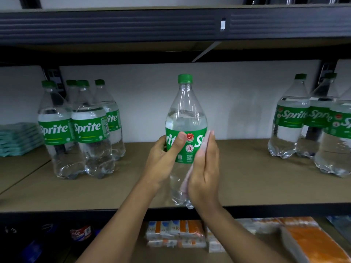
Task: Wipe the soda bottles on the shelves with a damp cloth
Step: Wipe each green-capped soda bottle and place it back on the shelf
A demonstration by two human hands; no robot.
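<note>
Left grip (165,154) is closed round the Sprite bottle (186,114) at its green label (191,147), with the thumb lying across the front and the fingers wrapped behind the left side. The right grip (205,168) is flat, its fingers straight and together, and it presses a pale cloth (186,179) against the bottle's right side from the label down to the lower body. It pinches nothing.

The bottle is near the front edge of the brown shelf (266,177), well apart from the Sprite bottles on the left (76,130) and those on the right (303,120). Whether its base rests on the board or hangs just above it cannot be told.

Clear liquid fills it to the shoulder, so it is likely fairly heavy for one hand. The smooth plastic will probably turn slick once damp. The wall should give a little under a squeeze without being fragile, and the printed label offers the surest hold, which is where the left grip already sits. Turning the bottle there would bring unwiped sides round to the cloth.

Its long axis stands vertical, or very nearly so. The green cap (185,78) points straight up and the base points down, and the seam of the label faces the camera.
</note>
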